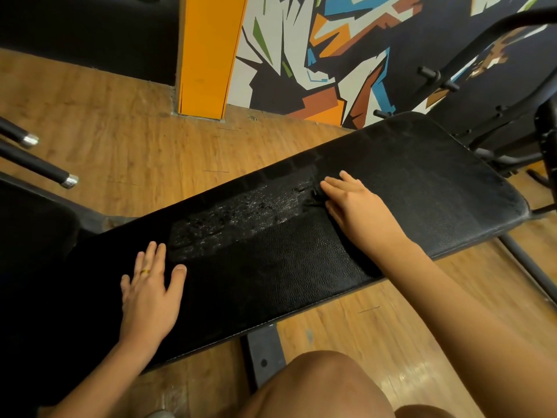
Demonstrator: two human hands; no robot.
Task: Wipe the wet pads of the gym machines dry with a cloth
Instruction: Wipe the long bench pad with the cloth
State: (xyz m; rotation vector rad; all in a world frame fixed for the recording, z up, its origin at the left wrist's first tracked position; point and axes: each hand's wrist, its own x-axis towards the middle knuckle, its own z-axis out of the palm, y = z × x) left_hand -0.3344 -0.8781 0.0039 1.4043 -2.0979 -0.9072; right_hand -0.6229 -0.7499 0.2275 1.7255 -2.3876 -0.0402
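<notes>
Far left of the left fingers, two black bars with chrome end caps, above the wooden floor. Next, left hand flat on the black pad, palm down, fingers straight and slightly spread, holding nothing; gold ring on one of them. Beyond those fingertips, at the far wall, an orange pillar. Just ahead and right of the same fingertips, a glistening wet patch with beaded droplets, stretching across the middle of the pad up to the right fingers. On the near side of the patch, matt, grained surface. Close to the bottom edge, between the two forearms, a bare knee.

Then right hand, also palm down, fingers extended and pressing on a dark crumpled cloth at their tips, black on black and hard to make out; no curl round it. Right of those fingers, the broad rounded end of the pad, dull rather than shiny. Behind, a painted wall of angular coloured shapes. Furthest right, a black tubular frame with short pegs.
</notes>
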